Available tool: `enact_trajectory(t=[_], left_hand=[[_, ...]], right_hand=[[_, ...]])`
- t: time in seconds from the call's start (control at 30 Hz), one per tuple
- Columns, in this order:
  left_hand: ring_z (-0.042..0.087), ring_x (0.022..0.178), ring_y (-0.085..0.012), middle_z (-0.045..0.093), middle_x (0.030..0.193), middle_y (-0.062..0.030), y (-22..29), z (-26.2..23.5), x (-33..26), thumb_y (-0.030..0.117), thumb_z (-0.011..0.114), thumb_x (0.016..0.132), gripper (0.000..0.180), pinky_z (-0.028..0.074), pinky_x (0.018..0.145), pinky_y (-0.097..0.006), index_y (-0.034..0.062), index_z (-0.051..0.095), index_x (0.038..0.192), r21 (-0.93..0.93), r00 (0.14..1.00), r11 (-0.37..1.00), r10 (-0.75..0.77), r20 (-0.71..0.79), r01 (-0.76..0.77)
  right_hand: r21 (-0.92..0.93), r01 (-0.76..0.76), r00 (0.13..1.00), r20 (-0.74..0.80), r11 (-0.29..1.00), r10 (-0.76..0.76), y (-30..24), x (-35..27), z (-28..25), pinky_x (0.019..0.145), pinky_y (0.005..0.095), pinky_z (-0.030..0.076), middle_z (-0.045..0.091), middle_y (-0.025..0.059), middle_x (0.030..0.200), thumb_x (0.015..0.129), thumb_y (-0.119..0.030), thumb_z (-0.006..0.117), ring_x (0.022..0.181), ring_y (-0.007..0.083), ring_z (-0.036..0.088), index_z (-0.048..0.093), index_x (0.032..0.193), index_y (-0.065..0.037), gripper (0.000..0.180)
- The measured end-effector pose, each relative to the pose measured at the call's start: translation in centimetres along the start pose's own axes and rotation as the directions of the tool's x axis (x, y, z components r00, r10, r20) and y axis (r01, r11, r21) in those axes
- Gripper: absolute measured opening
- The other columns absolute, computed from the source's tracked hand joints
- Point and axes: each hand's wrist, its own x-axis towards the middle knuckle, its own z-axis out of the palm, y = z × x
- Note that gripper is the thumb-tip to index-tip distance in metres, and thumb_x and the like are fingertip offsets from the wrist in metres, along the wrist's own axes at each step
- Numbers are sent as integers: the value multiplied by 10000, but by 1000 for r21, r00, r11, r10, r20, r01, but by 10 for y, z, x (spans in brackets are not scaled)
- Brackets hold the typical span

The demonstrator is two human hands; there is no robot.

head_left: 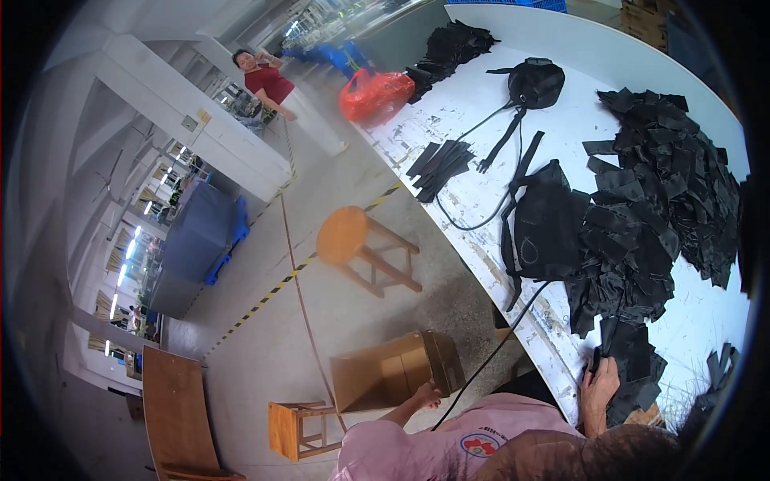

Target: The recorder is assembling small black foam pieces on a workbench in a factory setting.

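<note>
My right hand (600, 390) is at the near edge of the white table, its fingers closed round a black fabric strip (596, 361). That strip lies against a big heap of black fabric pieces (634, 232). My left hand (429, 394) hangs off the table above a cardboard box (377, 375). Its fingers are curled, and whatever they might hold is too small to make out. A black bag (549, 224) with straps sits beside the heap. Farther back lies a smaller black pouch (536, 83) with a strap and cord.
A small stack of black strips (439, 168) and a red plastic bag (375, 96) lie toward the table's left edge. A black cable (497, 353) runs off the table near my left arm. Wooden stools (342, 235) stand on the floor; a person in red (273, 84) stands beyond.
</note>
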Motion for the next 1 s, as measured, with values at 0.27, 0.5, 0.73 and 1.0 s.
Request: enact_trajectory(t=[0.27, 0.5, 0.73, 1.0], left_hand=[[553, 491, -146, 576, 648, -77, 1, 8, 7, 133, 501, 749, 105, 429, 415, -262, 56, 570, 765, 49, 997, 996, 67, 30, -69], [554, 475, -149, 580, 631, -77, -4, 11, 23, 148, 500, 752, 131, 428, 401, -271, 46, 580, 729, 23, 997, 998, 61, 46, -62], [540, 463, -144, 563, 596, -78, 4, 16, 26, 135, 488, 760, 135, 390, 374, -258, 43, 566, 700, 18, 995, 998, 63, 79, -65], [523, 449, -144, 533, 566, -71, -2, 24, 35, 86, 464, 754, 122, 347, 356, -246, 49, 531, 658, -69, 999, 997, 41, 24, -39]], right_hand=[[12, -47, 995, 83, 999, 46, 1, -2, -1, 601, 428, 378, 430, 184, 778, 545, -2, 562, 720, 373, 458, 449, 773, 16, 255], [11, -54, 992, 113, 998, 52, 5, -3, 1, 600, 429, 378, 431, 185, 783, 542, -6, 561, 726, 377, 458, 455, 782, 17, 264], [24, -56, 993, 105, 998, 53, 5, -2, -1, 598, 430, 377, 427, 186, 769, 534, -2, 558, 719, 378, 457, 450, 765, 17, 256], [43, -63, 994, 96, 997, 58, 3, -1, 0, 593, 429, 375, 426, 183, 760, 533, 2, 557, 712, 377, 456, 451, 755, 19, 246]])
